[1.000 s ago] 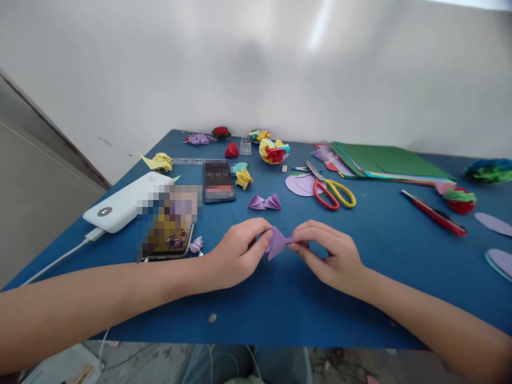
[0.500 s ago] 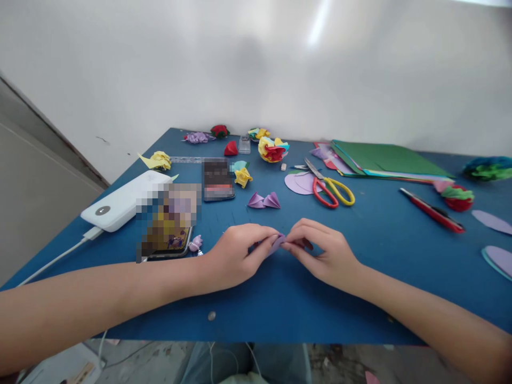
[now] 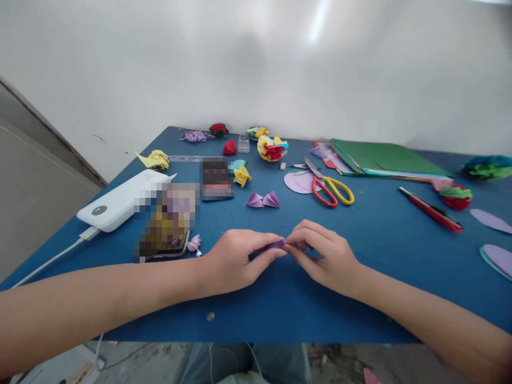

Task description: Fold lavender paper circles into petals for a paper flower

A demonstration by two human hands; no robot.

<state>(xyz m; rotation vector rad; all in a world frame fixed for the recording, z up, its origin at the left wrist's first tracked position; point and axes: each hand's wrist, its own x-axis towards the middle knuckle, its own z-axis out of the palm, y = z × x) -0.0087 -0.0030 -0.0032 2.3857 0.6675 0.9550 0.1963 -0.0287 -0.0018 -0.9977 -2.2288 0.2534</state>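
Between my two hands, just above the blue table, is a small piece of purple paper [image 3: 275, 244], mostly hidden by the fingers. My left hand [image 3: 244, 258] pinches it from the left, thumb below and fingers above. The fingertips of my right hand [image 3: 324, 256] close on its right end, and the two hands nearly touch. Beyond them lie folded purple paper pieces [image 3: 263, 200]. Scissors [image 3: 330, 186] with one red and one yellow handle rest partly on light purple paper circles [image 3: 298, 182].
At left are a white power bank [image 3: 124, 200] with a cable and two phones, one [image 3: 170, 224] partly blurred. Crumpled paper flowers [image 3: 272, 148] stand along the back. Coloured sheets [image 3: 388, 157], a red cutter [image 3: 432, 209] and purple paper ovals [image 3: 492, 220] lie at right.
My left thumb has shifted right along the purple paper, which now shows as a thinner strip. My right hand keeps its pinch, almost in place.
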